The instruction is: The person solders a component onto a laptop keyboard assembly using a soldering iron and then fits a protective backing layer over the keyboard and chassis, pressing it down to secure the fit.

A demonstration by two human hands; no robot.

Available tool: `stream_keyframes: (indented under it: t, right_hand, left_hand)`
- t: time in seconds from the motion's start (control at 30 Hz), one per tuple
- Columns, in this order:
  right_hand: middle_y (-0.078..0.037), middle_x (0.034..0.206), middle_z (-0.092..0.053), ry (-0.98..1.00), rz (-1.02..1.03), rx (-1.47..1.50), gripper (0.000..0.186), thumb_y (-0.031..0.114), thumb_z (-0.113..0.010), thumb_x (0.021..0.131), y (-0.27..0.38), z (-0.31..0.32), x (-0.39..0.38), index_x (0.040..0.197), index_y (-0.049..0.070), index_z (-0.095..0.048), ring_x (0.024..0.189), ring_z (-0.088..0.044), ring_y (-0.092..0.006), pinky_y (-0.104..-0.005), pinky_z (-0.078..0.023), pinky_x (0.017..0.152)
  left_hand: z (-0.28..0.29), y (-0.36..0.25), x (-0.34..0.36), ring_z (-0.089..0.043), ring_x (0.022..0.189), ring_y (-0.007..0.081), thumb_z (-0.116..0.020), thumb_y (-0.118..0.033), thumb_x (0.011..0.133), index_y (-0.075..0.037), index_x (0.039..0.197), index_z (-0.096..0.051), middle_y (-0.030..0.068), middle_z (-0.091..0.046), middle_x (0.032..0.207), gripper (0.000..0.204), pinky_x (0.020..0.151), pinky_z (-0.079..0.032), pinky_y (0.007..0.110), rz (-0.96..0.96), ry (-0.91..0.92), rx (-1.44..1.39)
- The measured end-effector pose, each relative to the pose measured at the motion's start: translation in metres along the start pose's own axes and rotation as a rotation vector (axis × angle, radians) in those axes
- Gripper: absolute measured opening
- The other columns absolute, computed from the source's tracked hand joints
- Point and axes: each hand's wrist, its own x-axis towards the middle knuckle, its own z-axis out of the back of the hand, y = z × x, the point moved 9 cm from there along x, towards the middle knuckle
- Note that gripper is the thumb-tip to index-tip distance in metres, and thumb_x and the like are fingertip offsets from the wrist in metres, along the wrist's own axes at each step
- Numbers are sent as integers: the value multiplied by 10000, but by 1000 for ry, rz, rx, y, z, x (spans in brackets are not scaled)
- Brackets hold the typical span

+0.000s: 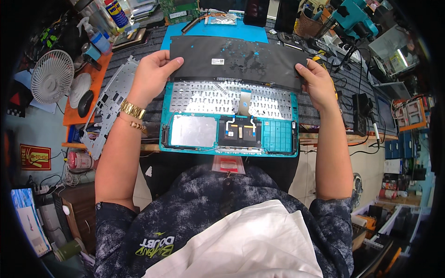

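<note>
Between my two hands a thin black backing sheet (255,65) is stretched, with small holes and a white label on it. My left hand (160,72) pinches its left end, thumb on top; my right hand (316,81) pinches the right end the same way. Below the sheet's near edge lies a teal laptop palm-rest cover (273,134), inner side up. The silvery keyboard back plate (199,99) shows in it, with a flat ribbon cable (245,103) standing out. A touchpad module (239,132) sits at the cover's near middle. The sheet hides the cover's far part.
A perforated metal plate (109,104) leans at the table's left, near a white fan (52,76). At the back lie a blue mat (273,34) and a green circuit board (178,10). Cables and a black soldering station (362,107) stand at right.
</note>
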Motion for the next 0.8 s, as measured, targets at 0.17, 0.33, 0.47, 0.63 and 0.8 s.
stream_keyframes:
  t: [0.17, 0.33, 0.47, 0.63, 0.8]
  right_hand:
    - [32, 1075, -825, -76, 127, -100, 147, 165, -812, 1124, 21, 8, -26, 1227, 62, -789, 897, -712, -46, -264, -512, 760]
    - [-134, 1237, -842, -212, 930, -203, 295, -127, -782, 853, 106, 4, -110, 1122, -6, -765, 1197, -768, -292, -441, -591, 1087]
    - [-180, 1299, -835, -310, 1156, -567, 332, -68, -808, 729, 120, -7, -163, 1035, 51, -762, 1293, -747, -436, -530, -561, 1159]
    - [-183, 1298, -833, -351, 1169, -598, 345, -47, -852, 724, 107, -10, -185, 1039, 65, -766, 1286, -742, -445, -520, -579, 1129]
    - [-190, 1301, -829, -362, 1188, -587, 383, -9, -897, 718, 105, -8, -197, 1071, 71, -770, 1280, -741, -444, -528, -585, 1114]
  left_hand:
    - [-5, -16, -10, -725, 990, 68, -838, -131, 1112, 9, 1282, -797, 13, -833, 1174, 224, 875, -562, 244, -265, -4, -245]
    - [22, -87, -78, -734, 1136, 235, -925, -121, 918, -27, 1120, -812, 97, -782, 1209, 250, 1002, -568, 378, -863, -218, 194]
    - [16, -100, -116, -701, 1170, 324, -925, -147, 793, -54, 1044, -805, 126, -747, 1196, 293, 1032, -545, 446, -893, -365, 369]
    - [15, -101, -142, -695, 1150, 348, -878, -123, 765, -69, 1031, -799, 106, -744, 1187, 283, 1032, -536, 477, -950, -437, 460]
    - [11, -105, -154, -698, 1155, 354, -923, -139, 761, -77, 1045, -797, 101, -740, 1181, 317, 1034, -549, 490, -969, -452, 466]
